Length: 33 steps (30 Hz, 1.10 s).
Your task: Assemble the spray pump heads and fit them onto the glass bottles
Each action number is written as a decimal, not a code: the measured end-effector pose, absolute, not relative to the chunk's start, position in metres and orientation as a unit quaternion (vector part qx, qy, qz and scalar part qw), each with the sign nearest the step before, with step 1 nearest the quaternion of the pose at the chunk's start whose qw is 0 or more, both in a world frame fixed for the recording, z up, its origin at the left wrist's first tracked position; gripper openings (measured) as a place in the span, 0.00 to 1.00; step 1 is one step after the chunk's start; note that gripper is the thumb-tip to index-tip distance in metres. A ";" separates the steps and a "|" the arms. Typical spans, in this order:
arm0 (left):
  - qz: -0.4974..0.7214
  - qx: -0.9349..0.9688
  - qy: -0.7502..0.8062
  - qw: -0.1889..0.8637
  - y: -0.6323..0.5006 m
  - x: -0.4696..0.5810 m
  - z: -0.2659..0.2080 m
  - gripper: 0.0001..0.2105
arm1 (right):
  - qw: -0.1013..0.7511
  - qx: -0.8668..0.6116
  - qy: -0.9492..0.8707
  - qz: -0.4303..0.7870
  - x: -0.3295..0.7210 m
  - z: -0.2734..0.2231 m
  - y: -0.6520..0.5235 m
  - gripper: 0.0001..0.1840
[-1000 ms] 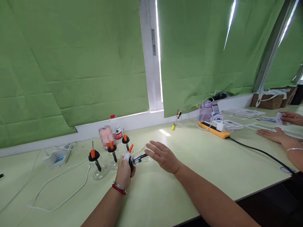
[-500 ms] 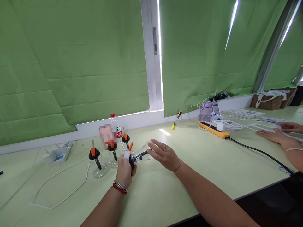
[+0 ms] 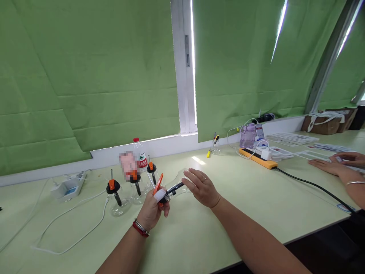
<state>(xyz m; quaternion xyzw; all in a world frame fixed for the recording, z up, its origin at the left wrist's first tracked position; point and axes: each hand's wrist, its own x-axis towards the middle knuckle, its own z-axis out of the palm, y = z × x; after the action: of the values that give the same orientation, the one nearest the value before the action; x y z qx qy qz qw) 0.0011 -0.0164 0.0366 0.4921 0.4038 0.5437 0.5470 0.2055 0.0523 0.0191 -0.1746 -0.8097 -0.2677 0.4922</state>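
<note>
A clear glass bottle [image 3: 179, 178] with a black-and-orange stopper lies tilted between my hands. My left hand [image 3: 152, 209], white wrap on its thumb, is closed around the stopper end. An orange lever [image 3: 158, 183] sticks up beside that thumb. A black tube [image 3: 175, 188] runs from the stopper inside the glass. My right hand [image 3: 200, 186] holds the wide end of the bottle with bent fingers; its thumb is hidden. Left of my hands stand similar glass bottles with black-and-orange tops, the nearest being a squat one [image 3: 119, 208].
A water bottle [image 3: 140, 154] stands behind the glass ones. White cables and a white socket block [image 3: 68, 189] lie at left. Rightward are an orange power strip [image 3: 258, 158], a purple bottle [image 3: 248, 136], papers, and another person's hands [image 3: 327, 166]. A yellow-handled tool [image 3: 208, 153] rests by a small flask.
My left hand has shifted and turned around the stopper, its fingers now looser. The orange lever shows longer and more upright. My right hand has moved only slightly right with the bottle.
</note>
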 end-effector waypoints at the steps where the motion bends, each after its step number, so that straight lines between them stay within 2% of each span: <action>1: 0.548 0.496 0.407 0.536 -0.016 0.001 0.036 0.13 | 0.492 -0.184 -0.821 -0.224 0.205 0.019 0.051 0.27; 3: 0.559 0.505 0.419 0.507 -0.014 -0.001 0.035 0.11 | 0.483 -0.210 -0.847 -0.071 0.206 0.019 0.048 0.34; 5: 0.564 0.517 0.435 0.475 -0.012 -0.002 0.033 0.11 | 0.459 -0.229 -0.844 0.156 0.207 0.018 0.048 0.45; 6: 0.562 0.524 0.443 0.461 -0.012 -0.003 0.032 0.12 | 0.438 -0.235 -0.822 0.277 0.209 0.017 0.048 0.46; 8: 0.552 0.541 0.452 0.445 -0.012 -0.004 0.031 0.13 | 0.381 -0.249 -0.755 0.473 0.212 0.015 0.050 0.40; 10: 0.541 0.554 0.454 0.441 -0.012 -0.004 0.030 0.13 | 0.325 -0.266 -0.711 0.564 0.217 0.013 0.053 0.35; 12: 0.538 0.556 0.458 0.439 -0.010 -0.004 0.029 0.12 | 0.305 -0.270 -0.731 0.548 0.220 0.013 0.055 0.35; 18: 0.567 0.518 0.482 0.422 -0.004 -0.011 0.028 0.12 | 0.338 -0.251 -0.871 0.252 0.224 0.019 0.051 0.50; 22: 0.586 0.508 0.491 0.397 -0.005 -0.013 0.029 0.13 | 0.366 -0.286 -0.870 0.163 0.238 0.024 0.058 0.41; 26: 0.597 0.499 0.503 0.377 -0.005 -0.013 0.030 0.14 | 0.459 -0.396 -0.773 0.187 0.263 0.013 0.084 0.34; 28: 0.592 0.502 0.506 0.377 -0.005 -0.013 0.029 0.14 | 0.516 -0.498 -0.653 0.243 0.275 0.001 0.100 0.35; 33: 0.565 0.525 0.511 0.380 -0.005 -0.009 0.026 0.13 | 0.547 -0.605 -0.529 0.236 0.301 -0.031 0.127 0.38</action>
<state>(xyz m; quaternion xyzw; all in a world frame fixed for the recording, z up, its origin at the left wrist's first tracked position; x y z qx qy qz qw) -0.0094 -0.0047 0.0265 0.5248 0.5106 0.5652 0.3800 0.3011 0.1271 -0.0315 -0.6047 -0.5288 0.2362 0.5467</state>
